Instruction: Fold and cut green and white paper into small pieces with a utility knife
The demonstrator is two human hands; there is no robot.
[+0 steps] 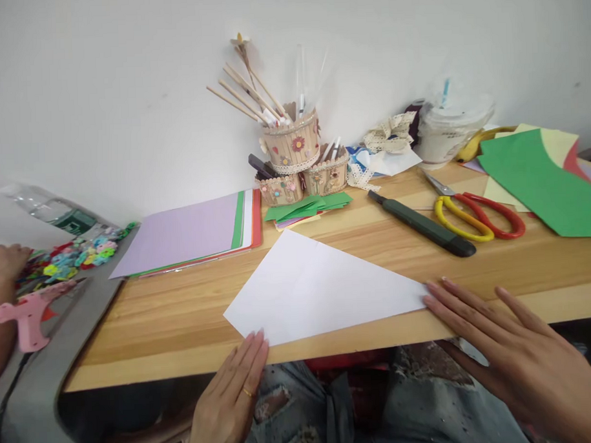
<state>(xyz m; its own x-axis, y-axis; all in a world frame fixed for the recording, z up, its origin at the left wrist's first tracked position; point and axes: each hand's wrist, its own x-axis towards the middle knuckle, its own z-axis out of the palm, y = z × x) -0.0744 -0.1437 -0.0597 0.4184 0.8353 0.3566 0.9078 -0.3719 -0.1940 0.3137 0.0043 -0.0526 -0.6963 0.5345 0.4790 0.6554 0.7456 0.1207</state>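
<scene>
A white sheet of paper (pixel 317 288), folded into a kite shape, lies flat on the wooden table (pixel 168 323). My left hand (pixel 231 395), with a ring on one finger, rests its straight fingertips on the paper's near left corner. The left thumb is hidden. At the narrow right point, my right hand (pixel 513 349) touches the paper with fingers stretched out and spread. Beyond the right hand lie scissors (pixel 469 209) with one yellow and one red handle, and a dark green tool (pixel 424 223) with a slim black tip.
Coloured paper sheets (pixel 189 231) lie at left, green scraps (pixel 307 208) before decorated pots (pixel 293 144) of sticks and pens. At right are green paper (pixel 541 180) and a plastic-covered cup (pixel 447 132). Another person's hand (pixel 6 264) is near a pink glue gun (pixel 32 315) and a bottle (pixel 57 210).
</scene>
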